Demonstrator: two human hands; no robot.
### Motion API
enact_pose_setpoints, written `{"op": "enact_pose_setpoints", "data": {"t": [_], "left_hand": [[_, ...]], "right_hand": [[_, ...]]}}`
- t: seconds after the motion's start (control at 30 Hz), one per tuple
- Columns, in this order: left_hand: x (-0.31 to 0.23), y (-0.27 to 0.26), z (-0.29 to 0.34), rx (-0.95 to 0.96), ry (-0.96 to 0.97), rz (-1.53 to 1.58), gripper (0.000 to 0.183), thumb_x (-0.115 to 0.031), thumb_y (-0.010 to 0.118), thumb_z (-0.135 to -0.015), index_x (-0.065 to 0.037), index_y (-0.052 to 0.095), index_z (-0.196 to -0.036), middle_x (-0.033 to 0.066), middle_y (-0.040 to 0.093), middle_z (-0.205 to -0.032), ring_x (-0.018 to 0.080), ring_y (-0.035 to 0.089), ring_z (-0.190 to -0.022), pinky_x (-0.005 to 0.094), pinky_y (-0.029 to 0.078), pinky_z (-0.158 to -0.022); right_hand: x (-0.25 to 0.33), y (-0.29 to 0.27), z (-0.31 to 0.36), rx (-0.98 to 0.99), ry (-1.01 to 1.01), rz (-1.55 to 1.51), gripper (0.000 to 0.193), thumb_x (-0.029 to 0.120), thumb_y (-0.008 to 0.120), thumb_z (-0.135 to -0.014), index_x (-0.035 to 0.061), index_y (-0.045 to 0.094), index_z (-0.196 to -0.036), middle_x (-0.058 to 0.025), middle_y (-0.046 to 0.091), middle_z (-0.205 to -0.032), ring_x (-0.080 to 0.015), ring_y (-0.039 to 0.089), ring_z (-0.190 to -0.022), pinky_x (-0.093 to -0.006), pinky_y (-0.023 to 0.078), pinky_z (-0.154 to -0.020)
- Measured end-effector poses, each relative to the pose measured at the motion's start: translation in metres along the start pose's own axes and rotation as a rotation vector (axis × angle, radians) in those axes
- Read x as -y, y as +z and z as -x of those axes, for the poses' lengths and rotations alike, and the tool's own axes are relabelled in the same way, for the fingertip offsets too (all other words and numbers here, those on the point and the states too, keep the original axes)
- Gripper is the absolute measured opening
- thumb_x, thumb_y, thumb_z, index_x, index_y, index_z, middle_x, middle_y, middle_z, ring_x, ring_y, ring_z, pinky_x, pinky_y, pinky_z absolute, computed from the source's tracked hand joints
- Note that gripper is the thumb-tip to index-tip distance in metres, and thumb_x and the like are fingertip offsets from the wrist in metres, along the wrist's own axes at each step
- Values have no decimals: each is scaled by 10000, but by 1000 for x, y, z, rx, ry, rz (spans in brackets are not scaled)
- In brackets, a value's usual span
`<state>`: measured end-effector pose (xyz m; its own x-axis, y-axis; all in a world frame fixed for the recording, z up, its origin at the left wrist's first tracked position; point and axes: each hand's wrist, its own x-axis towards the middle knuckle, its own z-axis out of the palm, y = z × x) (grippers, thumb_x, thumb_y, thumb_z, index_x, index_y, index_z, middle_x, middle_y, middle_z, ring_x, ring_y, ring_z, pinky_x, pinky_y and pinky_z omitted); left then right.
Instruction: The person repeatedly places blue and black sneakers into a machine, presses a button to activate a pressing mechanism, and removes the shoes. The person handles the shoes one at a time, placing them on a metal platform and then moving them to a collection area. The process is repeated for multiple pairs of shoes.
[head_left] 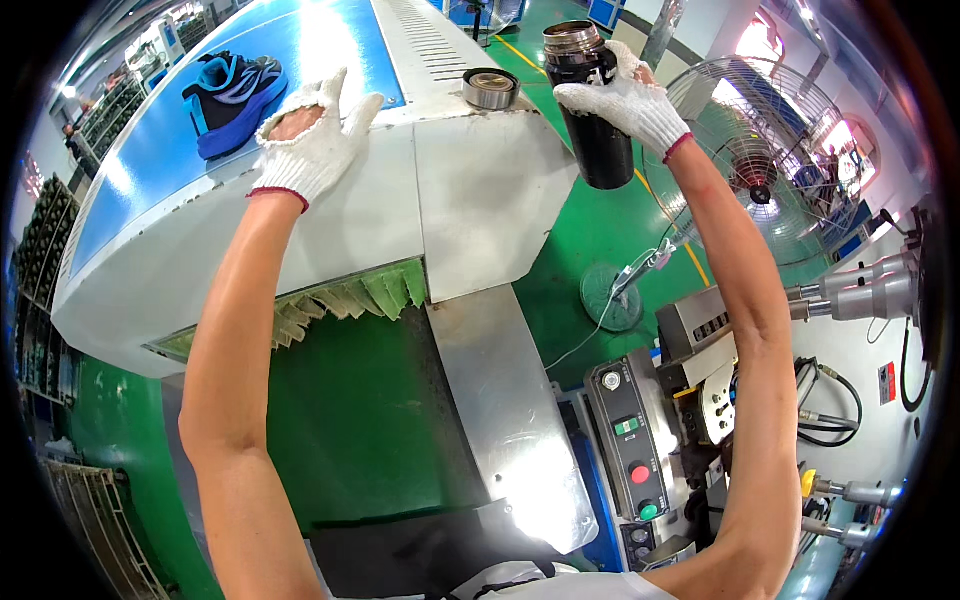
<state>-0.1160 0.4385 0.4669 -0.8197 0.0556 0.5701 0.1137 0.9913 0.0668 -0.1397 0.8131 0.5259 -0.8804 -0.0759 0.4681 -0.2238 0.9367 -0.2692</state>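
Observation:
My right hand (630,100), in a white knit glove, is wrapped round a black insulated bottle (605,155) held upright past the machine's corner. The bottle has no cap on, and its steel mouth shows at the top. A round steel-and-black lid (490,88) rests on the white machine top to the left of the bottle. My left hand (315,135), also gloved, is at the machine's near edge with fingers stretched and nothing in its grip. Just left of it, a blue and black sports shoe (235,100) sits on the blue surface.
The white machine housing (480,200) has a green fringed curtain (350,300) at its opening. A large caged fan (760,150) stands at the right. A control panel with red and green buttons (635,450) is by my right forearm. Racks (40,260) line the far left.

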Motion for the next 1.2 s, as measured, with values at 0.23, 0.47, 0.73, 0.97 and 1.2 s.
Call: {"op": "enact_pose_setpoints", "data": {"t": [0.23, 0.47, 0.73, 0.97, 1.2], "left_hand": [[0, 0, 1, 2, -11, 21, 791, -654, 436, -1046, -79, 446, -1588, 234, 503, -1577, 390, 459, -1484, 493, 359, -1227], [2, 3, -1, -7, -4, 43, 800, -663, 438, -1042, -80, 446, -1589, 235, 511, -1570, 387, 467, -1481, 487, 359, -1231], [5, 5, 0, 6, -16, 58, 821, -694, 426, -1027, -112, 432, -1607, 227, 488, -1596, 391, 445, -1499, 491, 348, -1240], [5, 6, -2, 18, -17, 61, 829, -704, 412, -1028, -122, 419, -1617, 223, 479, -1605, 389, 431, -1511, 503, 343, -1245], [5, 7, -1, 12, -25, 50, 846, -726, 388, -1023, -136, 408, -1629, 216, 471, -1615, 388, 423, -1518, 501, 333, -1252]], "right_hand": [[4, 8, -14, 88, -75, 82, 1146, 755, 767, -685, 29, 470, -1519, -224, 649, -1350, -331, 685, -1208, -426, 529, -1065], [3, 8, -27, 120, -187, 187, 1130, 798, 736, -706, 28, 491, -1496, -234, 653, -1349, -349, 698, -1190, -452, 535, -1060], [10, 2, -23, 131, -175, 190, 1119, 766, 776, -675, 38, 505, -1480, -214, 694, -1266, -333, 720, -1136, -442, 560, -1018], [8, 1, -26, 143, -173, 212, 1082, 742, 788, -669, 40, 533, -1452, -193, 711, -1205, -317, 727, -1095, -431, 573, -980], [10, 0, -26, 142, -206, 216, 1106, 764, 774, -668, 38, 525, -1464, -207, 708, -1227, -323, 728, -1102, -435, 576, -977]]}}
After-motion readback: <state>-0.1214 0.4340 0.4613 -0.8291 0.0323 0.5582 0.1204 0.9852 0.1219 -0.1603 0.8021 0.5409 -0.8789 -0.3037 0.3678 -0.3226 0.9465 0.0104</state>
